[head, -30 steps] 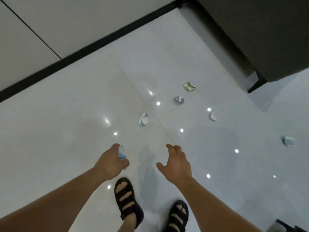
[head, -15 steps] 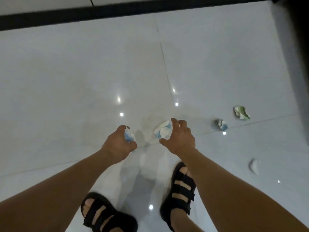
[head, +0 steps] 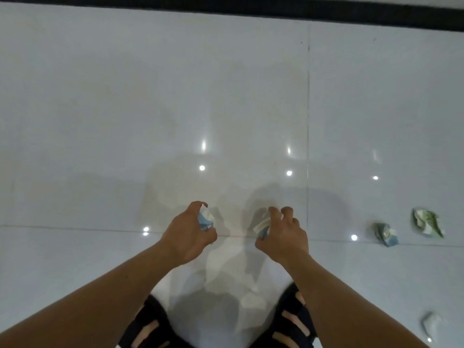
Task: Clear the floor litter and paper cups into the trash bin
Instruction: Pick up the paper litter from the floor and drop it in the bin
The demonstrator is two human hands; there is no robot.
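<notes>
- Dim, cool, even light; the glossy floor (head: 105,116) renders grey-white.
- Small specular lamp reflections dot it from centre toward 3 o'clock; two smear into streaks.
- Soft overlapping shadows pool from centre to 6 o'clock, beneath the forearms (head: 95,300).
- Overall softness; crumpled litter (head: 385,234) at 3 o'clock is blurred.
- Limbs broaden toward 5 and 7 o'clock: wide-angle stretch.

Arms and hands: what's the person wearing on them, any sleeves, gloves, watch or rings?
The left forearm and right forearm are bare to the frame edge, with no sleeves showing. The left hand and right hand have no gloves, and no watch, band or ring is visible. Black strapped sandals are on the feet.
</notes>
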